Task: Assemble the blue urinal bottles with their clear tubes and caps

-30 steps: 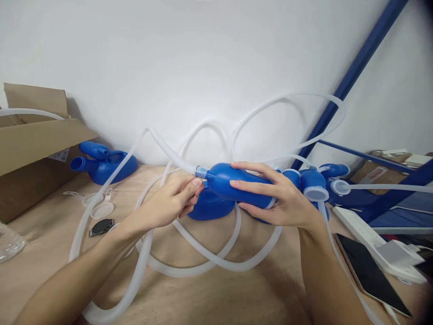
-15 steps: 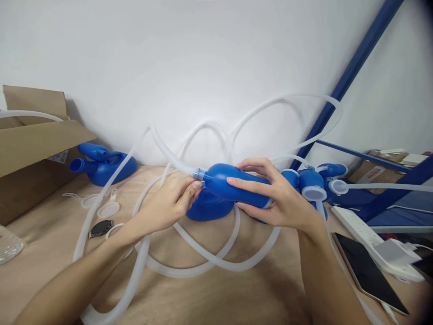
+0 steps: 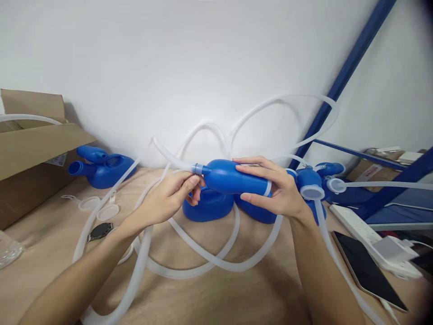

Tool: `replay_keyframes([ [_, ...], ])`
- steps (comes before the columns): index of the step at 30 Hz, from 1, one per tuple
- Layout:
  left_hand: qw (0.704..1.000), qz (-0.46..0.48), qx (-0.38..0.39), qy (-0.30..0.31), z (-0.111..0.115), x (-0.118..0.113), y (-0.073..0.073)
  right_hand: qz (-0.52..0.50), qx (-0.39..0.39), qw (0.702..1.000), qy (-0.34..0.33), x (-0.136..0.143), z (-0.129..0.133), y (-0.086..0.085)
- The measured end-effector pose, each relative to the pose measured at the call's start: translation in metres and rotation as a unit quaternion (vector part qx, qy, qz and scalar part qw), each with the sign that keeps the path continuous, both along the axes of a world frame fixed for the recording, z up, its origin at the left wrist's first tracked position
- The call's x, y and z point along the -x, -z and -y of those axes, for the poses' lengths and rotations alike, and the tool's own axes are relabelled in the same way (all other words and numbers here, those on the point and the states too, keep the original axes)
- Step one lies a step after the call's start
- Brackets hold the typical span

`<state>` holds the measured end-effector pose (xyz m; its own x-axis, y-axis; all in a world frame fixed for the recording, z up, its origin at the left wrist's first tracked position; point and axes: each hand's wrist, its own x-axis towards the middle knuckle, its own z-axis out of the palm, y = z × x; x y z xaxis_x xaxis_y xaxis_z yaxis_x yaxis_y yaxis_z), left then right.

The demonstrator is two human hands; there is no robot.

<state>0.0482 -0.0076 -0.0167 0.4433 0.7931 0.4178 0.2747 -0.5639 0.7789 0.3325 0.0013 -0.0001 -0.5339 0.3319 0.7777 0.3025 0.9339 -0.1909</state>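
Note:
My right hand (image 3: 270, 183) is wrapped round a blue plastic bottle (image 3: 228, 177) that lies sideways in the air. A clear hose (image 3: 172, 158) joins the bottle's narrow left end, with a clamp (image 3: 197, 169) round the joint. My left hand (image 3: 182, 192) pinches at the underside of that clamp, thumb and forefinger together. Behind and below the held bottle, a blue container (image 3: 208, 207) rests on the table, and another blue body (image 3: 262, 213) shows under my right hand.
A cardboard box (image 3: 37, 158) and a blue container (image 3: 110, 171) stand left, near white caps (image 3: 108, 212) and a watch (image 3: 100, 231). Hose loops cross the table (image 3: 216, 298). Right are blue containers (image 3: 309, 180), a power strip (image 3: 358, 230) and a phone (image 3: 367, 266).
The held bottle has turned slightly, and its pale right rim now shows more. My right hand has shifted its fingers on it. The hose left of the clamp sits a little lower.

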Motion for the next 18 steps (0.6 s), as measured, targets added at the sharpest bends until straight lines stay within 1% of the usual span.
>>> replay_keyframes([
  [1,1.000,0.013,0.016,-0.004,-0.001,0.000,0.001,-0.009,0.004,1.000,0.004,0.000,-0.001,0.000],
  [3,0.999,0.016,0.023,-0.037,-0.001,0.001,0.000,-0.029,0.011,0.999,0.021,-0.001,-0.002,0.002],
  [5,0.995,-0.004,-0.014,-0.098,0.002,0.004,-0.004,-0.042,0.020,0.998,0.042,-0.001,-0.002,0.002],
  [7,0.977,-0.029,-0.114,-0.175,0.006,0.010,-0.009,-0.034,0.027,0.998,0.051,0.001,-0.001,0.003],
  [8,0.961,-0.047,-0.178,-0.205,0.007,0.013,-0.011,-0.023,0.030,0.998,0.050,0.002,0.000,0.003],
  [9,0.943,-0.069,-0.238,-0.221,0.008,0.018,-0.014,-0.010,0.033,0.999,0.042,0.004,0.001,0.003],
  [10,0.928,-0.096,-0.286,-0.218,0.008,0.022,-0.015,0.001,0.035,0.999,0.027,0.007,0.002,0.003],
  [11,0.920,-0.131,-0.313,-0.194,0.007,0.026,-0.017,0.008,0.038,0.999,0.008,0.010,0.003,0.004],
  [12,0.919,-0.171,-0.319,-0.154,0.006,0.031,-0.018,0.013,0.039,0.999,-0.012,0.013,0.003,0.004],
  [14,0.925,-0.235,-0.289,-0.076,0.001,0.038,-0.020,0.016,0.038,0.998,-0.039,0.021,0.004,0.006],
  [15,0.928,-0.251,-0.269,-0.055,-0.001,0.041,-0.021,0.008,0.038,0.998,-0.040,0.025,0.004,0.008],
  [16,0.932,-0.256,-0.253,-0.050,-0.002,0.045,-0.023,-0.011,0.045,0.998,-0.033,0.030,0.003,0.010],
  [18,0.937,-0.232,-0.247,-0.083,-0.003,0.052,-0.028,-0.094,0.080,0.992,-0.010,0.041,0.000,0.017],
])
